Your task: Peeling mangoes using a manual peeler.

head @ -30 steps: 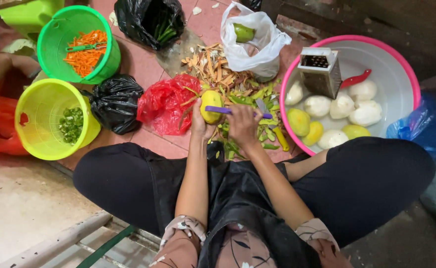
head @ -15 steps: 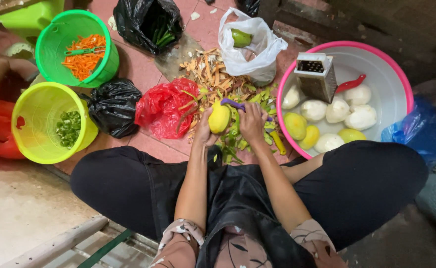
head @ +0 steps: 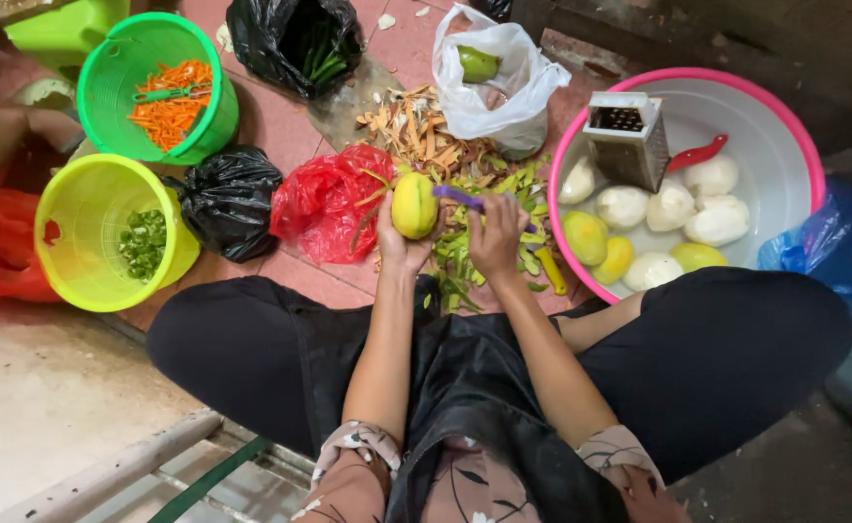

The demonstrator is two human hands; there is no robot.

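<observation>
Left hand (head: 399,232) is wrapped around a yellow-green mango (head: 414,204), holding it upright over the floor between the knees. Right hand (head: 496,235) is closed on a purple peeler (head: 460,198), whose tip touches the top right of the mango. The two hands sit close together, just above a pile of peels (head: 464,247) on the red tiles.

Risks, as I judge them:
- Left thumb and fingers lie close beside the peeler's path; a slip on wet skin could nick them.
- The mango is gripped from below and behind only, in mid air. Too hard a stroke could twist it out of the hand, onto the peels or floor.
- Peels fall loose; some could land on the red bag (head: 327,203) or the lap instead of the pile.
- The pink basin (head: 794,126), with peeled fruit, a box grater (head: 627,138) and a red-handled tool, is just beside the right elbow; a wide elbow swing could knock its rim.
- The white bag (head: 518,92) with a green mango (head: 477,64) stands open just beyond the pile, so flying peel could drop in.

Well apart on the left: green bucket (head: 203,107) of carrot shreds, yellow bucket (head: 77,208) of chopped greens, two black bags. No likely contact there.
</observation>
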